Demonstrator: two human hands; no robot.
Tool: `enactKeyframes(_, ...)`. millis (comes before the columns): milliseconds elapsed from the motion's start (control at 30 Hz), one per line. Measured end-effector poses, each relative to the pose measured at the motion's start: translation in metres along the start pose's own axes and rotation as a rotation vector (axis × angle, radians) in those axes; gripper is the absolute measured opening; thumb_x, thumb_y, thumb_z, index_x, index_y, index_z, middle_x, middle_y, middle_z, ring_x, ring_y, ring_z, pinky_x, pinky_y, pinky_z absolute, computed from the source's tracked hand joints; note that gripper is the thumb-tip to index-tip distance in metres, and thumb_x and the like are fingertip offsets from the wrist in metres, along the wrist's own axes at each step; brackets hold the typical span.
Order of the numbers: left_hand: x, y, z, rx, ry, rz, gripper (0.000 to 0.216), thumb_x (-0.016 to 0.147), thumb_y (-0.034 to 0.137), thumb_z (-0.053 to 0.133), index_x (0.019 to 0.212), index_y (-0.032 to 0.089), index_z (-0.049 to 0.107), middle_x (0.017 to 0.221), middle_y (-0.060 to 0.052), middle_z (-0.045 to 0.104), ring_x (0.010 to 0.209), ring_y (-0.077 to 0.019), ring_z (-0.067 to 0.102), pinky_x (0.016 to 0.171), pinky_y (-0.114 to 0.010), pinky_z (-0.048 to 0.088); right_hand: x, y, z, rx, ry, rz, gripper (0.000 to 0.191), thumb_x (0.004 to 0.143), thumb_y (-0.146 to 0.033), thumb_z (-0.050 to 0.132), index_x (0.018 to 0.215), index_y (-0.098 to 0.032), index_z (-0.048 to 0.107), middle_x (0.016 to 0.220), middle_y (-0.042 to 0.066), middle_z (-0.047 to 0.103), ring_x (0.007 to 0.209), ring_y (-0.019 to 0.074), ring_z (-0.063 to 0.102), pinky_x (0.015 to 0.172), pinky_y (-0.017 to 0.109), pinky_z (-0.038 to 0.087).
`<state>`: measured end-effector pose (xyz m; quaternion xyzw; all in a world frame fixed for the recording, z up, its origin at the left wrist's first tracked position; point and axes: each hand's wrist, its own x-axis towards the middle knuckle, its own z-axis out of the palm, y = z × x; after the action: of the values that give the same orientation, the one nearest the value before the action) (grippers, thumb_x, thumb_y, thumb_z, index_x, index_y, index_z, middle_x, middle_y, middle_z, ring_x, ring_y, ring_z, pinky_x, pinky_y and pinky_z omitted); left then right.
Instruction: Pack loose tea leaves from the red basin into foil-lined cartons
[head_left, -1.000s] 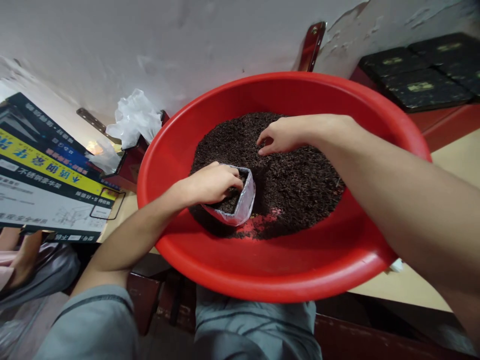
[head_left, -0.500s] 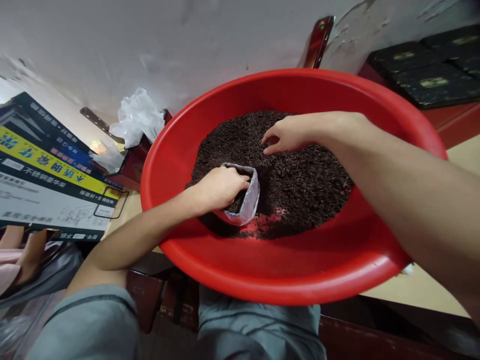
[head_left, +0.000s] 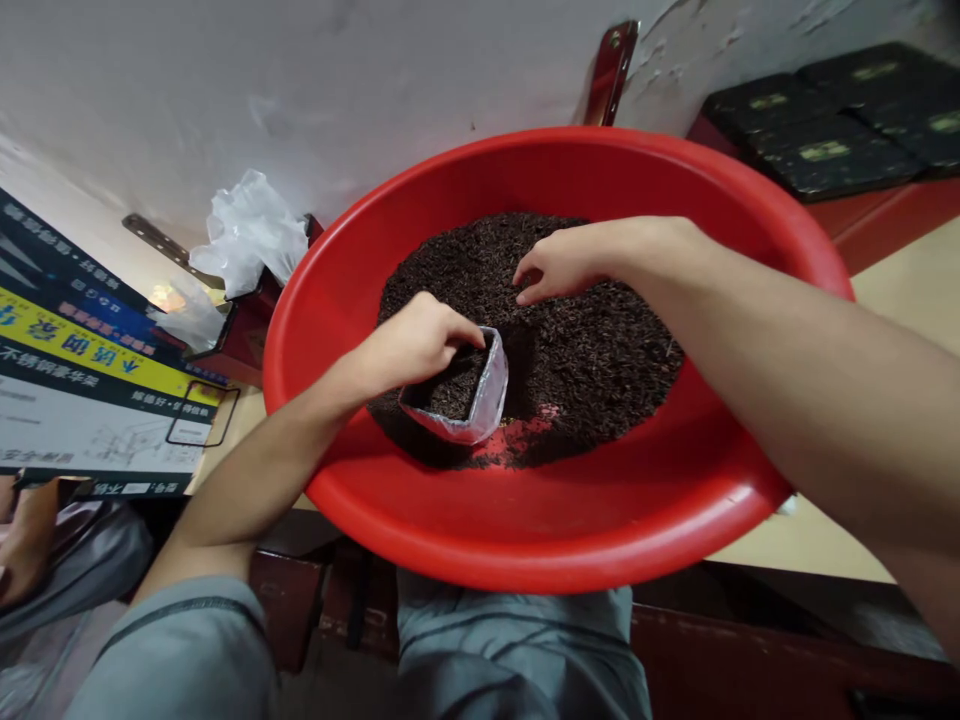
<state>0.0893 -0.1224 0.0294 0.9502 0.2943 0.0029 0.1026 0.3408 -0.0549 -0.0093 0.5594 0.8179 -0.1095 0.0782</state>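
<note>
A large red plastic basin (head_left: 600, 530) holds a heap of dark, dry loose tea leaves (head_left: 600, 350). In its left half sits a small box lined with a clear plastic bag (head_left: 491, 390), tilted and largely filled with the same leaves. My left hand (head_left: 420, 340) is closed at the box's far rim, a finger or thumb on its far right corner; its other fingers are hidden behind the hand. Just over the heap, right of the box, my right hand (head_left: 559, 265) is open, its fingers loosely curled and apart, holding nothing.
White plastic bags (head_left: 251, 230) lie on a dark red box at left. Nearby stands a large printed carton (head_left: 82, 380). Black-topped boxes (head_left: 825, 150) sit at the back right against the wall. Another person's arm (head_left: 30, 530) shows at lower left.
My left hand has risen from inside the lined box to its far rim, uncovering more of the leaves within. The right hand holds about the same place; the view has shifted slightly.
</note>
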Motion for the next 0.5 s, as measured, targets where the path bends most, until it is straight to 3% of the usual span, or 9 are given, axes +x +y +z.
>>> enactKeyframes(67, -0.003, -0.001, -0.008, -0.007, 0.12, -0.028, 0.045, 0.082, 0.0, 0.052, 0.107, 0.018, 0.084, 0.106, -0.005, 0.084, 0.097, -0.0174, 0.078, 0.096, -0.029, 0.056, 0.0, 0.001, -0.001, -0.003, -0.021, 0.031, 0.056, 0.092, -0.058, 0.068, 0.135, -0.023, 0.075, 0.129, 0.008, 0.076, 0.114, 0.0286, 0.071, 0.097, 0.039, 0.051)
enactKeyframes(133, -0.005, -0.001, -0.013, 0.028, 0.148, -0.03, 0.043, 0.082, 0.001, 0.052, 0.106, 0.017, 0.084, 0.104, -0.005, 0.084, 0.095, -0.0178, 0.077, 0.095, -0.03, 0.057, -0.001, 0.0, -0.003, 0.008, -0.031, 0.049, 0.057, 0.094, -0.056, 0.066, 0.137, -0.019, 0.074, 0.132, 0.01, 0.075, 0.118, 0.0275, 0.069, 0.099, 0.038, 0.048)
enactKeyframes(333, -0.001, 0.005, 0.014, 0.21, -0.192, 0.077, 0.043, 0.083, -0.001, 0.054, 0.111, 0.014, 0.083, 0.11, -0.013, 0.082, 0.101, -0.0228, 0.076, 0.097, -0.034, 0.057, -0.002, -0.002, -0.004, 0.007, -0.013, 0.049, 0.054, 0.093, -0.058, 0.068, 0.135, -0.025, 0.075, 0.131, 0.006, 0.076, 0.117, 0.0281, 0.07, 0.097, 0.039, 0.05)
enactKeyframes(500, 0.005, 0.004, 0.022, 0.305, -0.313, 0.106, 0.055, 0.081, 0.001, 0.059, 0.133, 0.013, 0.074, 0.112, -0.015, 0.081, 0.101, -0.0247, 0.075, 0.099, -0.035, 0.055, 0.001, 0.0, 0.002, 0.001, 0.015, 0.016, 0.055, 0.09, -0.058, 0.07, 0.133, -0.024, 0.076, 0.129, 0.009, 0.077, 0.116, 0.0292, 0.07, 0.097, 0.039, 0.051)
